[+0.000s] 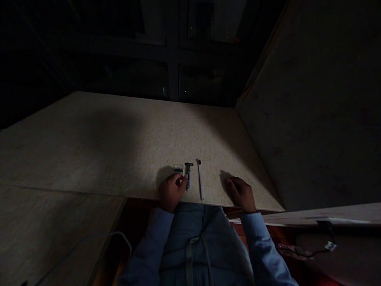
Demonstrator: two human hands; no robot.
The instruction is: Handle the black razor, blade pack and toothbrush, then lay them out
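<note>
A razor (pixel 188 180) with a dark head and a blue-and-dark handle lies on the table near its front edge, head pointing away from me. Just left of its head is a small clear case (pixel 178 168) with something dark inside. My left hand (pixel 172 193) is closed beside them, thumb against or very near the razor's handle; what its fingers hold, if anything, is hidden. To the razor's right lies a toothbrush (pixel 201 180) with a pale handle and a dark head. Farther right, my right hand (pixel 241 193) rests at the table edge, loosely curled with nothing visible in it.
The pale, speckled table (pixel 165 127) meets an upright panel (pixel 317 105) on the right. A second surface (pixel 71 222) adjoins at the lower left, with a thin cable (pixel 87 237) over it. Dark window frames (pixel 173 52) stand behind. The light is dim.
</note>
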